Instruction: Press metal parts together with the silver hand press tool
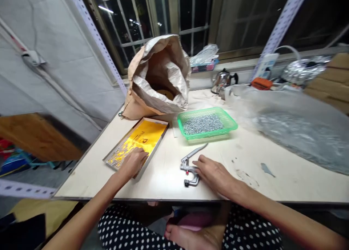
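My left hand (pixel 134 162) is at the right side of a shallow tray (pixel 160 137) lined with a yellow printed sheet (pixel 144 133). Its fingers are bent together; whatever they hold, if anything, is hidden. Many small slim pieces (pixel 117 156) lie scattered over the tray's near left part. Snap pliers (pixel 188 167) lie on the table, jaw toward me and one handle slanting up to the right. My right hand (pixel 215 173) is closed around their other side, covering part of the frame. Behind them stands a green plastic basket (pixel 230 124) of small metal pieces.
A large open paper sack (pixel 131 100) stands behind the tray. To the right lies a big clear plastic bag (pixel 300 133) of pieces. A metal kettle (pixel 222 80) and an orange item (pixel 261 83) are at the back. A grey scrap (pixel 267 169) lies on the table (pixel 163 184).
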### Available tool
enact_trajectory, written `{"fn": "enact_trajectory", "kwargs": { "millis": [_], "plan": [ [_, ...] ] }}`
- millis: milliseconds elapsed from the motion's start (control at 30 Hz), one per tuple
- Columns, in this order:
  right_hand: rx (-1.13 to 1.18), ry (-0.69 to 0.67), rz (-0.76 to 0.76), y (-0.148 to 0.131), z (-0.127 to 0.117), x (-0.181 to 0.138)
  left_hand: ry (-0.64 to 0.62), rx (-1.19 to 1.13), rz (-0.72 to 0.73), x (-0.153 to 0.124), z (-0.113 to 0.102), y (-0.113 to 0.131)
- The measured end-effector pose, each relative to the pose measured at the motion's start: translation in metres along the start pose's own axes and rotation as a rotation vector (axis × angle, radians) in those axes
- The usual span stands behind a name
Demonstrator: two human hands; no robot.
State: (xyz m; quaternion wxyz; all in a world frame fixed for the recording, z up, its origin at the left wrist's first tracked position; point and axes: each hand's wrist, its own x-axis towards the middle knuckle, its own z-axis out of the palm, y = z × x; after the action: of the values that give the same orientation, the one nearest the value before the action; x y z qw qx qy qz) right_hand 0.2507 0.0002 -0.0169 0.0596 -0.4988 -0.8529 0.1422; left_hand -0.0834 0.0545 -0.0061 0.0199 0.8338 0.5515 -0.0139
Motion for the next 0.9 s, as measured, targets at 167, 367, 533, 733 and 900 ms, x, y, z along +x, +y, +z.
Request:
{"fn": "enact_trajectory", "kwargs": {
  "millis": [167,367,533,733,900],
  "plan": [
    [-0.027,0.013,0.078,0.001,0.016,-0.01,-0.036,-0.014,0.067,0.002,0.014,-0.016],
    [-0.056,-0.031,0.13,0.002,0.007,-0.015,-0.087,0.041,0.099,0.006,0.013,-0.014],
    [-0.067,-0.026,0.154,0.013,0.01,-0.026,-0.097,0.049,0.187,0.005,0.008,-0.016],
    [-0.07,-0.02,0.175,0.018,0.009,-0.034,0.114,-0.147,0.049,0.009,-0.002,-0.014],
    [-0.112,-0.069,0.137,0.02,0.003,-0.028,0.143,-0.727,-0.292,0.006,-0.019,0.062]
  ]
}}
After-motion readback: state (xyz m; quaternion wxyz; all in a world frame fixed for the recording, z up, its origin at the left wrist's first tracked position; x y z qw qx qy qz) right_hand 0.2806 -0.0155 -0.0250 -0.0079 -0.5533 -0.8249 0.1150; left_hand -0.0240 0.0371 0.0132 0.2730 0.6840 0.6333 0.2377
